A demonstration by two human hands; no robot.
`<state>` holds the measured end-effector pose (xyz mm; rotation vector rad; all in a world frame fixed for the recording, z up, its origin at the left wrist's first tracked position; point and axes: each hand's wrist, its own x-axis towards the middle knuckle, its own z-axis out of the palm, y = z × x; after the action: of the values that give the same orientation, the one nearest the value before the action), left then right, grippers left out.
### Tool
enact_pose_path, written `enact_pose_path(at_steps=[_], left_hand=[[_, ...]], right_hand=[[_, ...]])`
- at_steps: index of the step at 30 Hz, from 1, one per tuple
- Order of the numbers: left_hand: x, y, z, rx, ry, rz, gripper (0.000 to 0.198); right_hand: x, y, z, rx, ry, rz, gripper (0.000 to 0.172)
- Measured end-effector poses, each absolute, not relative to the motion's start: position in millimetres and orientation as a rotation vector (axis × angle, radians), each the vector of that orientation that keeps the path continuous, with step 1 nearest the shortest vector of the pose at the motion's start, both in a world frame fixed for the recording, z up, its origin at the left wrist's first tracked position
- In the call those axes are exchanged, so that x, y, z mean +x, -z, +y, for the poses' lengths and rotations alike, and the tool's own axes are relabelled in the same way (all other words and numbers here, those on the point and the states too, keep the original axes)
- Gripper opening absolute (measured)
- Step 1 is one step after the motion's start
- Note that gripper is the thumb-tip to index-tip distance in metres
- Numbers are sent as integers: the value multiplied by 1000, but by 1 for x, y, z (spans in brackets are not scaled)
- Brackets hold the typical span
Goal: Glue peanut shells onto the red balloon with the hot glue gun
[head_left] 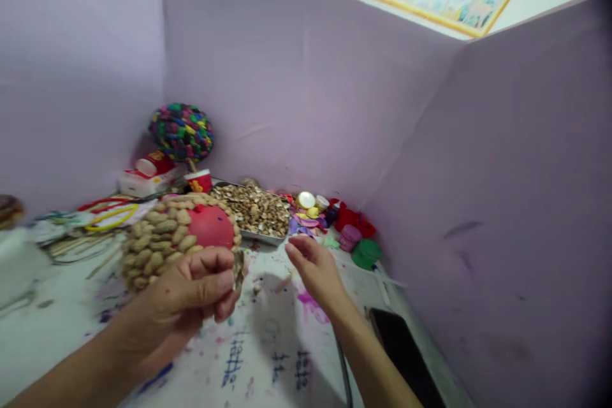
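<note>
My left hand (201,290) is closed, thumb against fingers, on a small brownish piece that looks like a peanut shell (238,269). Just behind it sits a round ball (160,236) coated in peanut shells, with a bare red balloon-like patch (211,227) showing on its upper right. My right hand (315,268) reaches over the table with fingers loosely bent and apart, and nothing shows in them. Beyond both hands, a metal tray (268,239) holds a heap of broken peanut shells (258,207).
At the back left, a multicoloured ball (182,132) on a stick stands in a red cup (199,180), near a white box (143,183). Small tubs, including a green one (366,254), line the back right. A dark phone (404,354) lies on the marked white table (268,357).
</note>
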<state>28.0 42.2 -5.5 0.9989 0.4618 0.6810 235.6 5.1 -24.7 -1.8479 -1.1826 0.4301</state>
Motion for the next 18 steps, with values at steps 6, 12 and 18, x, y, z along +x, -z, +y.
enact_pose_path(at_steps=[6, 12, 18], left_hand=[[-36, -43, 88, 1008, -1191, 556, 14], [-56, -15, 122, 944, -1286, 640, 15], [-55, 2, 133, 909, -1322, 721, 26]], right_hand=[[216, 29, 37, -1510, -692, -1005, 44], [193, 37, 73, -1391, -902, -851, 51], [170, 46, 100, -1302, -944, -854, 47]])
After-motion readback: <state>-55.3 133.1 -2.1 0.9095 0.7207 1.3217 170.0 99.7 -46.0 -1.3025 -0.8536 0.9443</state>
